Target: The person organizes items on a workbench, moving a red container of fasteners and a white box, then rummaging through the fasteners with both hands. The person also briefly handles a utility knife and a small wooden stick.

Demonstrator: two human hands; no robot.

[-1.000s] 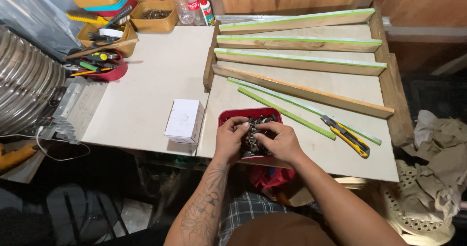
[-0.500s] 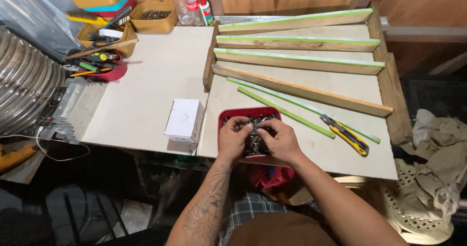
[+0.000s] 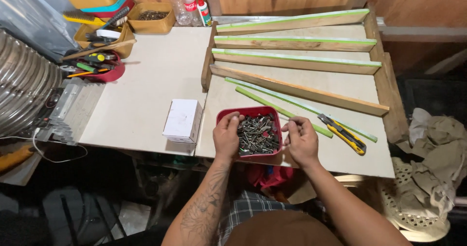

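Both forearms are bare; the left forearm (image 3: 206, 202) carries dark tattoo linework; checked cloth and brown fabric cover the lap.

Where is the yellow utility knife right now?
In the head view, the yellow utility knife lies on the board just right of the right hand, beside the green strips.

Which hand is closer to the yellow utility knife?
Right. The right hand is just left of the knife; the left hand is beyond the red tray.
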